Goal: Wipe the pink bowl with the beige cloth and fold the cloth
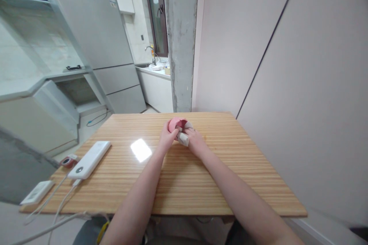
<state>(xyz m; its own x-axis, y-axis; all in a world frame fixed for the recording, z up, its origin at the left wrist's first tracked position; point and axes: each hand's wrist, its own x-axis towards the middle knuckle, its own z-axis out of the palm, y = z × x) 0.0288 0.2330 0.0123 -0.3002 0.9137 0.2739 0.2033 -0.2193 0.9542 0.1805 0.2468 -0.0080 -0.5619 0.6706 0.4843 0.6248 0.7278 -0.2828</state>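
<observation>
A small pink bowl (176, 122) is tilted above the far half of the wooden table, its hollow turned partly toward me and to the right. My left hand (167, 138) is closed round its left side, thumb at the near rim. My right hand (196, 141) has its fingers closed on a crumpled white cloth (183, 139), perhaps a wipe, pressed against the bowl's rim and inside. Part of the cloth hangs below the rim. Fingers and cloth hide the bowl's lower right side.
On the table (230, 183), a white power bank (89, 159) with a cable lies at the left. Beside it are a small reddish-brown device (69, 161) and a white box-like item (37, 193). A concrete pillar (181, 42) and a wall (276, 84) stand beyond the table.
</observation>
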